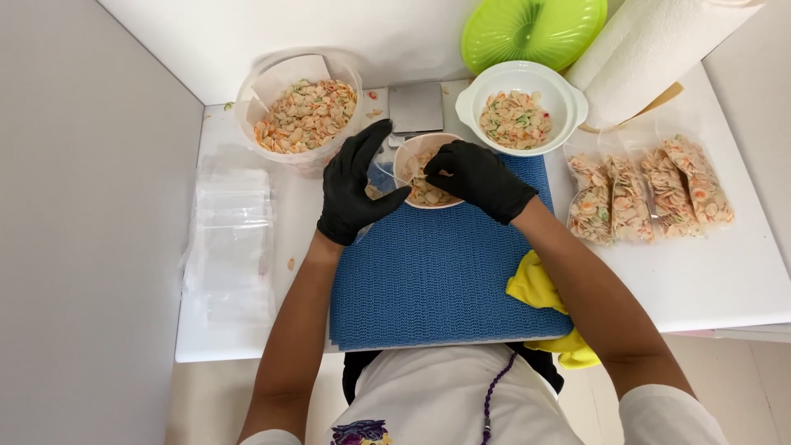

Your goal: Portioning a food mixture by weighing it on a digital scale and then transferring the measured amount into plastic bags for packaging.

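The white table [461, 325] holds a big blue mat [437, 272], and a small bowl [406, 162] of little shell-shaped snacks sits at the mat's far edge, in front of a small grey scale [416, 107]. The snacks are pale with orange and green bits. The right hand [478, 177], in a black glove, reaches into the bowl with its fingers pressed together; I cannot tell if they pinch a piece. The left hand [353, 185] has its fingers spread around a clear bag [381, 175], just beside the bowl. To do this well, I think the bag's mouth should stay wide and close to the bowl, so no snacks spill.
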